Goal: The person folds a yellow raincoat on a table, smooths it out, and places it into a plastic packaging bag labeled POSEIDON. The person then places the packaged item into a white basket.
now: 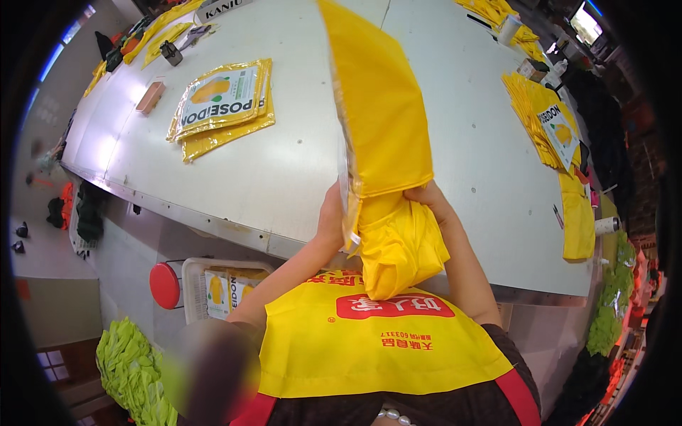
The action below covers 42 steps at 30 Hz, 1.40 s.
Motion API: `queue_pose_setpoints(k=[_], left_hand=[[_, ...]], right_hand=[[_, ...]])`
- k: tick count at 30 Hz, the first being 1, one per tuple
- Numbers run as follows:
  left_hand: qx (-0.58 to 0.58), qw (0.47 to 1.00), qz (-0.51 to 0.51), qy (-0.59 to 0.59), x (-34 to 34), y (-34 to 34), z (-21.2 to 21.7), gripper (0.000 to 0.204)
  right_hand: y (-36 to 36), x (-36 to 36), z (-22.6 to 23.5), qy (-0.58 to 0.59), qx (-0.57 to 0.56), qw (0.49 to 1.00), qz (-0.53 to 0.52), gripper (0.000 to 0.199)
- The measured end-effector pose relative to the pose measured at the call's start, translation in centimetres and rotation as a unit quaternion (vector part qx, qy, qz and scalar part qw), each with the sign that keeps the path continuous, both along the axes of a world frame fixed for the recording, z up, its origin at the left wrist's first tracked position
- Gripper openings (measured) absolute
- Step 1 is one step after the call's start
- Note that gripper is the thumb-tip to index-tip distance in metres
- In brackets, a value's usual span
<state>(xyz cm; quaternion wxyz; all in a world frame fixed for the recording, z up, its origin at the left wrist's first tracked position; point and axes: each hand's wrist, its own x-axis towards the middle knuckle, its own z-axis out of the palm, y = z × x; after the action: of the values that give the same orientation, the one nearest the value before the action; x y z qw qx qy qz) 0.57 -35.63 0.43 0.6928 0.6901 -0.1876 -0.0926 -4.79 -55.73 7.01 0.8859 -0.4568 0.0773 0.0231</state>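
a string of white beads [393, 414] was worn at six o'clock, below a broad yellow apron [320, 355]. beyond the apron a yellow pouch [385, 106] was held up toward twelve o'clock, with crumpled yellow cloth [405, 245] hung from its lower end. its left edge was gripped low down by the left hand [332, 213], closed about it, though most of the fingers were hidden. its lower right corner was pinched by the right hand [430, 201], the fingertips curled in just above the cloth. on the pale table [284, 142], flat packets [224, 99] were stacked between ten and eleven o'clock, and a yellow pile [547, 128] was spread at two. a red stool [165, 286] and a white basket [192, 287] were set side by side at eight.
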Motion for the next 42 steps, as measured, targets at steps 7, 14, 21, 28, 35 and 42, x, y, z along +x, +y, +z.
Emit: queue_pose_setpoints(k=[7,14,21,28,35,42], left_hand=[[0.402,0.888,-0.161,-0.153,-1.8,2.9,5.8,0.038],[0.452,0.834,-0.18,-0.26,-1.6,5.1,9.3,0.067],[0.39,0.878,-0.159,-0.227,-3.2,6.9,-1.9,0.06],[0.079,0.996,-0.05,0.009,-1.1,4.7,-4.4,0.035],[-0.004,0.965,-0.123,0.231,-0.8,2.5,-5.9,0.026],[0.376,0.897,-0.19,0.131,-1.0,3.5,2.4,0.022]], right_hand=[[-0.3,-0.5,-0.5,0.0,-0.103,0.987,-0.121,0.05],[1.5,-1.6,-1.9,-0.025,-0.192,0.954,-0.228,0.038],[2.2,-0.5,-4.6,-0.076,-0.266,0.92,-0.277,0.047],[4.0,0.6,-5.7,-0.035,0.001,0.97,-0.239,0.043],[3.2,2.6,-6.6,-0.009,-0.033,0.964,-0.265,0.035],[-1.3,2.7,-10.3,0.0,-0.005,0.951,-0.311,0.04]])
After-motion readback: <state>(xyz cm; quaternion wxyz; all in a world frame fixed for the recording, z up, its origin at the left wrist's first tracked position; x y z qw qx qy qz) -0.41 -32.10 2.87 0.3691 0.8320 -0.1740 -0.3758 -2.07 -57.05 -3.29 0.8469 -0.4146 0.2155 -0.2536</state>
